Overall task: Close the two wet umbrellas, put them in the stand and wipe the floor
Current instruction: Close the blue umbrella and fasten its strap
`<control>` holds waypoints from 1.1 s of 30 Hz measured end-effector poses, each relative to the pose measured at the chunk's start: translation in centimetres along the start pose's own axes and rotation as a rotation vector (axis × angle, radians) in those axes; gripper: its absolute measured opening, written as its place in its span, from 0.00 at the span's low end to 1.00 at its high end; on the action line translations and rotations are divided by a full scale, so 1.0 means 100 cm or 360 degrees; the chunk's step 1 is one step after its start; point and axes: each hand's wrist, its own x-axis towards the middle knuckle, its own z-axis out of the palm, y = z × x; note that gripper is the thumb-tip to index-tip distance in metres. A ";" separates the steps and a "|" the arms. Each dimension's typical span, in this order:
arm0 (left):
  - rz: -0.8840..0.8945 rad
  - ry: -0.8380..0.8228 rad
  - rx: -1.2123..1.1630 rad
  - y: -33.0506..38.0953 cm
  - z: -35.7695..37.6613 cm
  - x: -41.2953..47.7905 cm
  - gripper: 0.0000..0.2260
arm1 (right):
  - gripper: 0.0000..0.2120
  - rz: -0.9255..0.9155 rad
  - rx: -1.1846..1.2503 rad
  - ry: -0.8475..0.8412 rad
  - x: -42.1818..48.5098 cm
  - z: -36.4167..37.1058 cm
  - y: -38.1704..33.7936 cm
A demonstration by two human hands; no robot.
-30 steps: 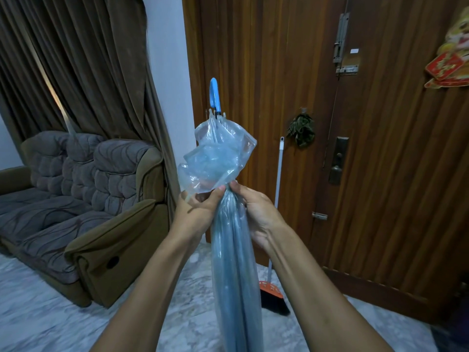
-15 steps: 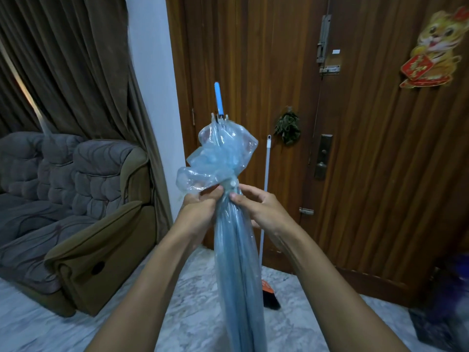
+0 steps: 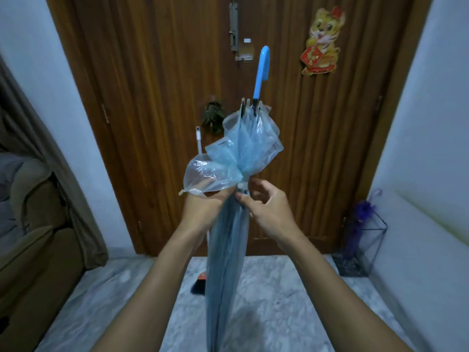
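Translucent blue plastic film, wet-looking and glossy, makes up the umbrella (image 3: 225, 250), which stands upright between the two forearms with its handle up and its tip below the bottom edge of the view. The left hand (image 3: 203, 209) is wrapped round the gathered neck of the canopy. The right hand (image 3: 269, 207) is curled against the same spot, thumb and fingertips pinching the tie strap (image 3: 240, 186) with its small white snap.

Below the hands the film lies in long, smooth pleats against stiff ribs. Above them it billows out in loose, crinkled lobes. I judge it light and top-loose rather than heavy: the film will slide under wet fingers and crumple without holding shape, so the sure places to take hold are the cinched neck, where the ribs back the film, and the hard hooked handle (image 3: 262, 72) of opaque sky-blue plastic. Pulling on the thin film alone risks a tear.

Beneath is the floor (image 3: 279, 301) — pale veined marble, polished and likely slick where drips fall. A broom (image 3: 199, 285) leans behind the umbrella, its dark bristles on the tiles and its white pole against the door (image 3: 157, 97), which is ribbed dark wood. To the right stands the stand (image 3: 380, 224), an open frame of thin black wire in the corner by the wall, well apart from the hands. It holds a purple bundle (image 3: 360, 219) that may be the other umbrella, though it is too blurred to be sure. A brown sofa arm (image 3: 38, 262) of soft upholstery edges the left.
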 end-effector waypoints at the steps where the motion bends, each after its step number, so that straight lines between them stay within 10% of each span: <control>1: -0.0012 -0.0021 -0.0011 -0.005 0.017 0.001 0.09 | 0.19 0.0015 -0.0012 0.0067 0.002 -0.015 0.007; 25: -0.0310 -0.0756 -0.0032 -0.076 0.429 0.122 0.17 | 0.22 0.0095 -0.0492 0.0296 0.127 -0.365 0.161; 33: -0.0312 -0.0309 -0.0036 -0.121 0.484 0.194 0.23 | 0.20 0.0184 -0.0448 0.0295 0.206 -0.389 0.217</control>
